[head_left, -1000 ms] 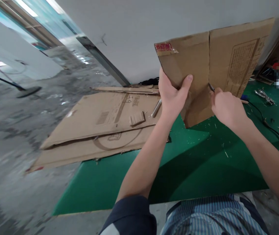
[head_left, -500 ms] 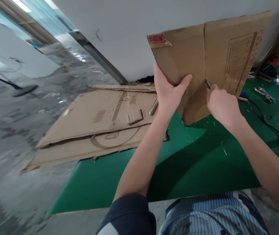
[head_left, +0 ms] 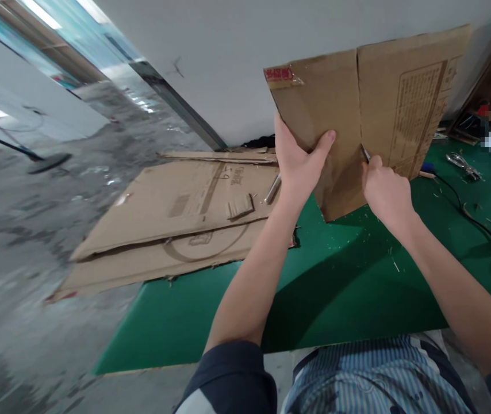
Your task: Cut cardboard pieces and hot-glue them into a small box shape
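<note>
A brown cardboard sheet (head_left: 332, 103) stands tilted up over the green table, with red tape at its upper left corner and printed text on its right part. My left hand (head_left: 299, 164) grips its left edge, thumb on the near face, the other fingers hidden behind. In my closed right hand (head_left: 386, 187) is a small knife (head_left: 365, 153); its handle is hidden in the fist. The blade tip touches the cardboard at the lower end of a slit that runs down from the top edge.
Flattened cardboard (head_left: 154, 195) lies to the left, overhanging the green table (head_left: 176, 322). On it rest a small cardboard scrap (head_left: 240, 206) and a metal rod-like tool (head_left: 273, 190). Locking pliers (head_left: 463, 165) and a black cable (head_left: 461, 204) lie at the right. A white wall (head_left: 223, 57) rises behind.
The knife blade shows more and sits at a steeper slant, with my right hand shifted slightly left and down. My left hand keeps its hold; the view has shifted a little.
</note>
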Demonstrator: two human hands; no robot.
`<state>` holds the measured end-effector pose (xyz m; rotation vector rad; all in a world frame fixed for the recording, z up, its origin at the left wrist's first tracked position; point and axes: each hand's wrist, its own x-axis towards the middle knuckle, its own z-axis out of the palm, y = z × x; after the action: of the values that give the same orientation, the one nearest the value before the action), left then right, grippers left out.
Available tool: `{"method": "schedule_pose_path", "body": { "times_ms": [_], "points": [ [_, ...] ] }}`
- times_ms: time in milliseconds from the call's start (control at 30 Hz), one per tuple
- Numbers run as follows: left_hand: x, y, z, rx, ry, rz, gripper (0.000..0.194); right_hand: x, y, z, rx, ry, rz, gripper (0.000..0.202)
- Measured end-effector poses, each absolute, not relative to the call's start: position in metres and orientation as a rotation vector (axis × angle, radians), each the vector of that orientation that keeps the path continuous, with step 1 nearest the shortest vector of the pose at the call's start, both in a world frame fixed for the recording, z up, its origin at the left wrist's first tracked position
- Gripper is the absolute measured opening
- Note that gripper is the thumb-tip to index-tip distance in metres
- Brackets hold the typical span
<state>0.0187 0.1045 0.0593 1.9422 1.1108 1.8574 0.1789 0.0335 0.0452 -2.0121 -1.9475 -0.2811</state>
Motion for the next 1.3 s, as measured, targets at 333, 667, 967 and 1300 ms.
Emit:
{"method": "schedule_pose_path", "body": {
  "times_ms": [333,667,967,1300],
  "points": [
    [0.022,0.099,0.062,1.938,1.137,1.852,0.066,0.182,0.034,0.025,-2.022,-1.919,-0.277,0.042],
    [0.025,0.092,0.061,1.927,1.238,1.857,0.063,0.181,0.027,0.030,-2.038,-1.916,-0.293,0.046],
    [0.030,0.086,0.065,1.934,1.258,1.854,0.057,0.187,0.023,0.064,-2.056,-2.007,-0.241,0.044],
    [0.028,0.089,0.063,1.940,1.269,1.851,0.060,0.187,0.028,0.060,-2.067,-2.020,-0.260,0.041]
  ]
}}
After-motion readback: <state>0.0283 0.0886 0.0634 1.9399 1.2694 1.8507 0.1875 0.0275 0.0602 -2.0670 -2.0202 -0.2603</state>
